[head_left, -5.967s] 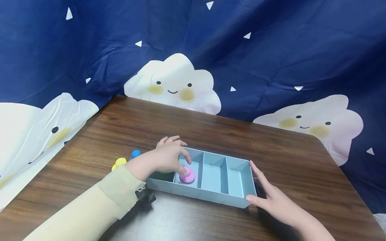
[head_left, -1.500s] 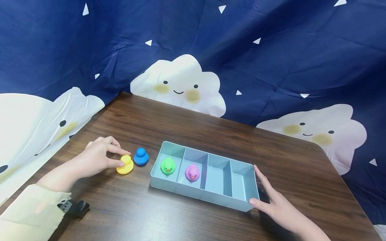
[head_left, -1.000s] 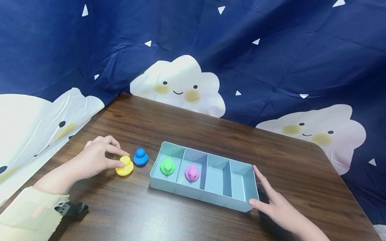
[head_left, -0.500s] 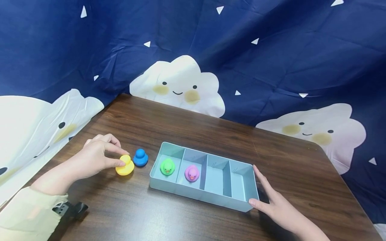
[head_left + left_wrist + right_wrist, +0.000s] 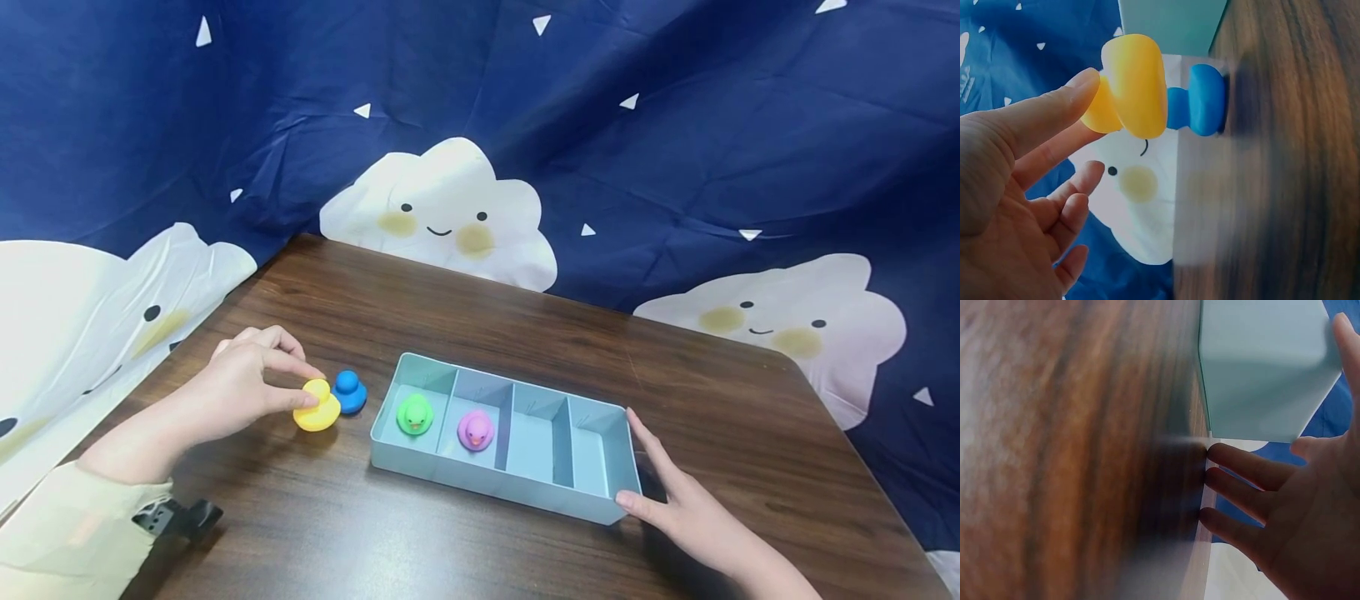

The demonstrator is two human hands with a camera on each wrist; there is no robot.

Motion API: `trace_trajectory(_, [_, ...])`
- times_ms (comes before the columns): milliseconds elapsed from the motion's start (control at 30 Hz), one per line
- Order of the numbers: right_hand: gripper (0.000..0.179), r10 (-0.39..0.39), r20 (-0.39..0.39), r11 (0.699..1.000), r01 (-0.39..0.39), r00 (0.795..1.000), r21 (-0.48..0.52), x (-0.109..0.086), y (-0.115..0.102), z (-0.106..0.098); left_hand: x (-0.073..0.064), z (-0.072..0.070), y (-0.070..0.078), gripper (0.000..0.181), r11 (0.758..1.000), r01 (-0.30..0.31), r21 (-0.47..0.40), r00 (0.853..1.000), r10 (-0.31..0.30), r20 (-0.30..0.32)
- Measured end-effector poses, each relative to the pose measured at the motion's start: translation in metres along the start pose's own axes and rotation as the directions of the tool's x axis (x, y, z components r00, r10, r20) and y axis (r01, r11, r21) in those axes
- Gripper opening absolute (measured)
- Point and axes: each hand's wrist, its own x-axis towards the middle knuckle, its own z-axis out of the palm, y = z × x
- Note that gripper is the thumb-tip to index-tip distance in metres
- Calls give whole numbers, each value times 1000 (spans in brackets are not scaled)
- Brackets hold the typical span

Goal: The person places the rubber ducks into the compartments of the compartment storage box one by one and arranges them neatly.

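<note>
The left hand is pinching the yellow duck by its head between thumb and forefinger, and the left wrist view is showing the base apparently clear of the surface. The blue duck is standing upright just beyond it; contact between the two is remaining unconfirmed. The right hand is spanning the right end of the tray with fingers spread, thumb and forefinger bearing on it. The green duck is occupying the leftmost compartment, the pink duck the one beside it.

Hazards: the pinch is relying on two digits against a rounded, seemingly smooth head, so a squeeze set too high could be causing a slip. The blue duck is standing close enough that a low sideways movement could be toppling it. The right hand is bracing rather than clasping, so uneven pressure could be skewing the tray
</note>
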Motion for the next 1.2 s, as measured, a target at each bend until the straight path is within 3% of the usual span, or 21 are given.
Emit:
trace_trajectory(800, [89,5,4,1000,-5,1000,13,1,-1,1,18,5,31,20,991,-134,-15,990,133,-53])
trace_trajectory(1200, [90,1,6,1000,-1,1000,11,0,-3,-2,25,10,39,21,986,-163,-34,985,161,-65])
